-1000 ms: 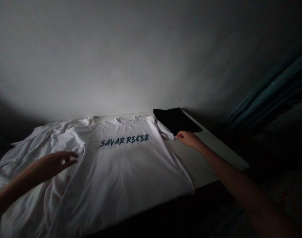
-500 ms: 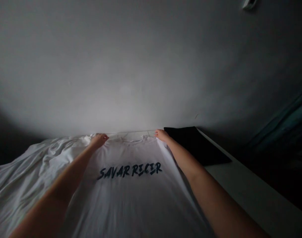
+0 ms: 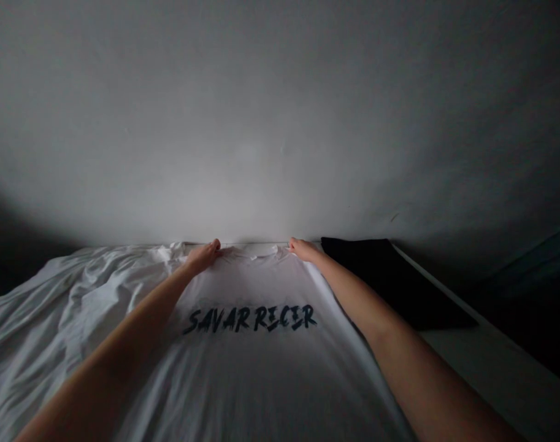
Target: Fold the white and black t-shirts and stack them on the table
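Observation:
A white T-shirt point(image 3: 252, 368) with dark brush-style lettering across the chest lies spread in front of me, its neckline toward the wall. At the left shoulder, beside the collar, my left hand point(image 3: 205, 255) is closed on the fabric. My right hand point(image 3: 303, 248) pinches the shirt's other shoulder, just right of the collar. Both arms reach far forward along the shirt's sides. The lower end of the shirt runs out of view.
To the left lies a heap of wrinkled white cloth point(image 3: 72, 307). A folded black cloth point(image 3: 390, 276) rests on the pale surface point(image 3: 495, 362) at the right. Behind everything rises a grey wall point(image 3: 261, 123). The far right is dark.
My left hand has moved right, closer to the collar, and its fingers have closed on the shirt's shoulder. The right hand stays near its shoulder. The view has shifted slightly.

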A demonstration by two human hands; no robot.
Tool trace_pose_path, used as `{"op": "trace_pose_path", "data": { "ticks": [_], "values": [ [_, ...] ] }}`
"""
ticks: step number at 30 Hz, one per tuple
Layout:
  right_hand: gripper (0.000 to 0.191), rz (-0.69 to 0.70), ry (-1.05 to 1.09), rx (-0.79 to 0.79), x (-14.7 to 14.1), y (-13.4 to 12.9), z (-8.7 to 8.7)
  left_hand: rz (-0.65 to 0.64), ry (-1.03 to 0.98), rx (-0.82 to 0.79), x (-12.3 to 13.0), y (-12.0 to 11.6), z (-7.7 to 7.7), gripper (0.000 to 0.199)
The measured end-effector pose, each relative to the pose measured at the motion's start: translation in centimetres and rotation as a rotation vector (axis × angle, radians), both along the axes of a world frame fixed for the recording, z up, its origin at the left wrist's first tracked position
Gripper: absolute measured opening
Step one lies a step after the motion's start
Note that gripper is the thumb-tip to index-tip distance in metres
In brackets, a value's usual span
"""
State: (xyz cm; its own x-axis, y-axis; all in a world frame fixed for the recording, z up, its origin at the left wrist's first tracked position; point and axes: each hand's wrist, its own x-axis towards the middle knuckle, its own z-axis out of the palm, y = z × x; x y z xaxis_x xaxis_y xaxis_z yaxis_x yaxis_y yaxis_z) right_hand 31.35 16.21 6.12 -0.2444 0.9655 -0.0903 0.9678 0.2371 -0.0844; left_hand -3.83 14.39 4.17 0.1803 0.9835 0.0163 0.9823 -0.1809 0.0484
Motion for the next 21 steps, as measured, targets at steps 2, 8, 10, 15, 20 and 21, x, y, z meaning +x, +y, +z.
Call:
{"op": "trace_pose_path", "data": {
  "ticks": [2,8,10,15,20,21],
  "values": [
    [0.029,-0.02,-0.011,0.033,-0.6,-0.2,-0.2,-0.014,0.043,0.029,0.0,0.3,0.2,0.028],
    [0.036,-0.071,-0.03,0.104,-1.6,-0.5,-1.0,-0.114,0.086,0.124,0.3,1.2,0.0,0.023],
    [0.039,-0.093,-0.03,0.128,-1.6,-0.5,-0.9,-0.141,0.077,0.157,0.4,1.5,-0.1,0.021],
    [0.045,-0.202,-0.006,0.203,-3.6,-1.7,-0.5,-0.176,0.103,0.266,1.4,1.6,0.4,0.023],
    [0.051,-0.157,0.064,0.25,-8.1,-6.2,-3.0,-0.051,0.03,0.36,5.8,-2.8,-1.6,0.038],
    [0.058,-0.101,0.081,0.23,-8.4,-7.0,-3.7,-0.027,-0.003,0.346,6.4,-4.0,-2.5,0.044]
  ]
}}
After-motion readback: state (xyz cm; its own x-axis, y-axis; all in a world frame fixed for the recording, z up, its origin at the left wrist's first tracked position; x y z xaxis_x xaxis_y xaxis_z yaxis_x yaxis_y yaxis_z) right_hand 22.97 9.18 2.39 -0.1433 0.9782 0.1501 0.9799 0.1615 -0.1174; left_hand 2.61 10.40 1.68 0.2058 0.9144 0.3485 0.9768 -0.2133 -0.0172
